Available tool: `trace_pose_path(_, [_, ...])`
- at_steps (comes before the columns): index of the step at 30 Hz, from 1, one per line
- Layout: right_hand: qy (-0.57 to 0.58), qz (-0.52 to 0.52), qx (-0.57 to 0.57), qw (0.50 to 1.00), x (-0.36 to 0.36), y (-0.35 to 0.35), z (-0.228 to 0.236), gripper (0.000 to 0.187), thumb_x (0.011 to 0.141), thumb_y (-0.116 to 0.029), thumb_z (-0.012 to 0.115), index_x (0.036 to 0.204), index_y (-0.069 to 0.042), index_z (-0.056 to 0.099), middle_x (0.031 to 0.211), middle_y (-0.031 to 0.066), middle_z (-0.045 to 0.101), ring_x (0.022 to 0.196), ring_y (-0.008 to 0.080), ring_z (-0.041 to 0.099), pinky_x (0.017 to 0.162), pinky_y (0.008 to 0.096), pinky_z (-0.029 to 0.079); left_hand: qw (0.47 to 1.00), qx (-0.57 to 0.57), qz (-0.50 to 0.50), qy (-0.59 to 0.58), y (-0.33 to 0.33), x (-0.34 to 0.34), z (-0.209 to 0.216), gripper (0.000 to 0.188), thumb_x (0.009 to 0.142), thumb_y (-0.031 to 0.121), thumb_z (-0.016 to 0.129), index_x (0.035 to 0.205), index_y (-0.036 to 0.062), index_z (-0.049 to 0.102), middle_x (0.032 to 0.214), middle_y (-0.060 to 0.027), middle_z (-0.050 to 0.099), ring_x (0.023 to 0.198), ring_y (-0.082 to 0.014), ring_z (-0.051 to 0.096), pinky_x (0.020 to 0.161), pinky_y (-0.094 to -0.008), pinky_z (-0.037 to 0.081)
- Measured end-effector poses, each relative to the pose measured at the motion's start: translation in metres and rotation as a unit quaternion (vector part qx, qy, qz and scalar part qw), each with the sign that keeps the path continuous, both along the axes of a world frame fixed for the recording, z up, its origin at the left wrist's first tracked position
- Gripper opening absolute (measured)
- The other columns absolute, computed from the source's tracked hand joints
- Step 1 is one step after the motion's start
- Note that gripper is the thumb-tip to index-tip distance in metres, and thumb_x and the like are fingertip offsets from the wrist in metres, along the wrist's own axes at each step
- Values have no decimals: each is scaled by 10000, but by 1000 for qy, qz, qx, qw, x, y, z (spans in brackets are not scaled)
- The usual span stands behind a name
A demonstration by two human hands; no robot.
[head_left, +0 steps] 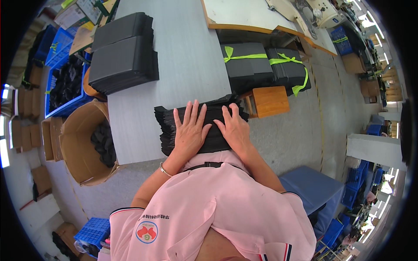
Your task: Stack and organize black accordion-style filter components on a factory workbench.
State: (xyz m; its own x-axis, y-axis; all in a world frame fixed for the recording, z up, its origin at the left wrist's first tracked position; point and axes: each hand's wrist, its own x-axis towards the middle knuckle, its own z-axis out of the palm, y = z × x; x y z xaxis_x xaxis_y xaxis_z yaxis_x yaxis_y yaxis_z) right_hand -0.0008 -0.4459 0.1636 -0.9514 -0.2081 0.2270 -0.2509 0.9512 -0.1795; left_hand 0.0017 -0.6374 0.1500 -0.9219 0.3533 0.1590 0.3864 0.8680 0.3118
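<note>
A stack of thin black sheets [215, 138] stands on its edges at the near end of the table, close against my body. My left hand [190, 130] lies flat over the stack's left half, fingers stretched out and pointing away from me. On the right half rests my right hand [235, 128], its fingers bent and spread, the thumb reaching toward the left thumb. Both palms hide part of the sheets. Farther off on the left side of the table sit two tall piles of dark grey sheets [117, 58], side by side.
Grey bundles tied with yellow-green ribbon [248, 65] lie right of the table, beyond a wooden stool [271, 102]. A sewing machine [320, 13] stands on a bench at far right. An open carton [80, 139] and a blue crate [65, 111] flank the table's left.
</note>
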Motion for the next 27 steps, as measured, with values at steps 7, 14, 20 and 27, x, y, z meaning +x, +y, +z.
trace_pose_path(7, [-50,56,-46,996,-11,9,0,542,908,-322,801,1295,-14,581,1431,162,550,844,261,721,696,376,591,1000,9,4,2,-2,-1,5,709,1014,456,624,1591,92,431,1643,-141,416,1532,-295,357,1238,-594,187])
trace_pose_path(14, [65,-130,-228,963,23,59,-9,391,983,-132,677,1352,-62,568,1411,152,545,1223,340,628,905,453,562,995,95,-15,-14,-23,-43,10,973,730,686,802,1406,25,572,1140,-131,692,1099,-303,620,1043,-436,389])
trace_pose_path(20, [-447,-38,-152,881,62,110,-63,365,902,-236,764,1230,-77,748,1200,201,747,1090,380,721,970,475,543,988,66,-74,-119,-27,-73,4,850,646,751,826,1075,37,659,922,-136,701,967,-328,661,993,-428,447])
trace_pose_path(27, [-349,-21,-377,857,39,41,-64,471,932,-183,739,1365,-25,645,1191,168,756,1086,273,739,910,385,565,972,122,8,-201,-71,-78,9,888,697,760,817,1176,26,674,933,-188,729,930,-388,716,821,-463,555])
